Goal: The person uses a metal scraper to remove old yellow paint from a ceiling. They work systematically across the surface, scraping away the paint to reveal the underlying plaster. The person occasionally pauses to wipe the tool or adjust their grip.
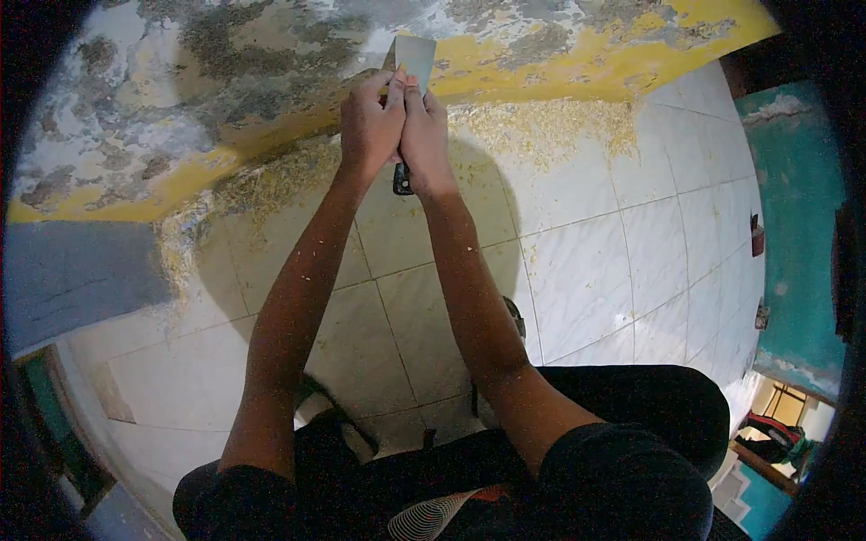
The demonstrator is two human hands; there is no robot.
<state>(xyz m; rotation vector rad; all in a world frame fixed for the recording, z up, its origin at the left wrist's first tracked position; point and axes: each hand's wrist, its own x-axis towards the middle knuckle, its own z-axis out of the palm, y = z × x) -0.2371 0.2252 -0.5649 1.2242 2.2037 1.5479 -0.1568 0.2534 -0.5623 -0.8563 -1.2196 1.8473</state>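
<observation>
Both my hands are wrapped round a scraper [416,56] with a wide flat metal blade. My left hand [370,126] and my right hand [424,133] press together along its handle, thumbs lying near the base of the blade. The handle's black end pokes out below my palms. Ahead, the blade lies against the lower part of a wall [523,77], where yellow paint is partly gone and grey and white patches show. Whether the blade's edge touches the wall is hard to tell.
Yellow paint flakes [559,126] litter the white tiled floor [577,270] along the wall's foot. A grey-blue wall section [81,279] stands at the left, a teal wall [798,225] at the right. My bent knee [649,397] is at the lower right.
</observation>
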